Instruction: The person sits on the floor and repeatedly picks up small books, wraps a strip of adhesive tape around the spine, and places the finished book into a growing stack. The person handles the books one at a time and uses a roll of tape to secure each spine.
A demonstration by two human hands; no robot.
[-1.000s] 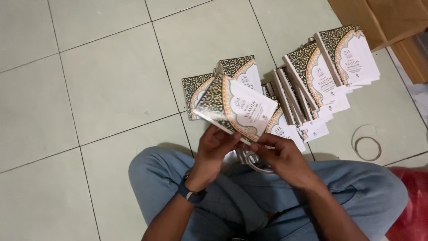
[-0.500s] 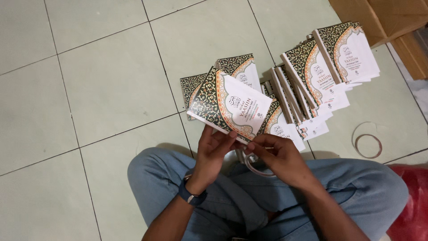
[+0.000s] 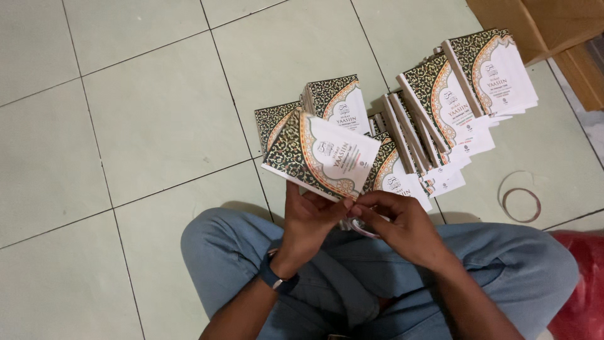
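Observation:
My left hand [image 3: 309, 221] grips a bundle of small booklets [image 3: 321, 154] from underneath; the covers are white with a dark ornamental pattern and gold trim. My right hand [image 3: 397, 221] pinches a thin rubber band [image 3: 363, 229] at the bundle's near edge, fingertips touching the left hand's. I sit cross-legged on the floor in blue jeans [image 3: 327, 277], a dark watch [image 3: 277, 278] on my left wrist.
Several stacks of the same booklets [image 3: 453, 107] lie fanned on the pale green tiled floor [image 3: 145, 126] ahead. Loose rubber bands [image 3: 521, 204] lie at the right. A cardboard box [image 3: 541, 25] stands top right, something red [image 3: 582, 283] at the lower right.
The held bundle has shifted slightly left and tilted flatter. My right hand's fingers have closed in on the band by the bundle's edge.

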